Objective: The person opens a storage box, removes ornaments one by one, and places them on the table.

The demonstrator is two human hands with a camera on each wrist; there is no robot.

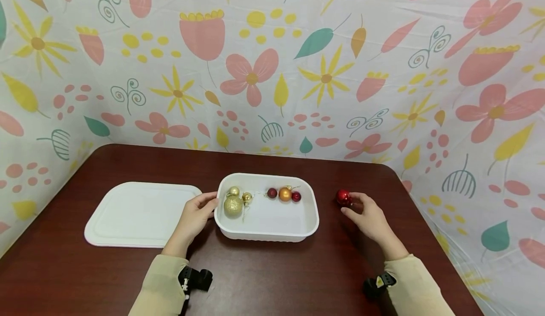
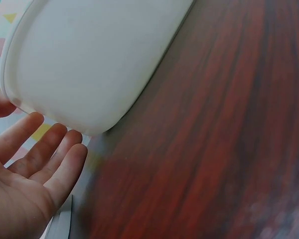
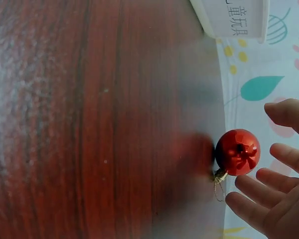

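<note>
My left hand (image 1: pixel 197 215) is at the left end of a white plastic bin (image 1: pixel 264 228), its fingertips (image 2: pixel 77 135) touching the end wall near the rim. Inside the bin, gold Christmas baubles (image 1: pixel 233 206) lie at the left. An orange bauble (image 1: pixel 285 194) and two dark red ones lie toward the back right. To the right of the bin, a shiny red Christmas bauble (image 3: pixel 237 152) with a gold cap and loop rests on the table. My right hand (image 1: pixel 367 215) is around its near right side, thumb and fingers spread apart and loosely bent.
A white lid (image 1: pixel 138 214) lies flat on the dark wooden table (image 1: pixel 264 278) left of the bin, partly behind my left hand. A flower-patterned cloth (image 1: pixel 272 70) hangs behind the table's far edge. Printed characters (image 3: pixel 237 17) mark the bin's side.
</note>
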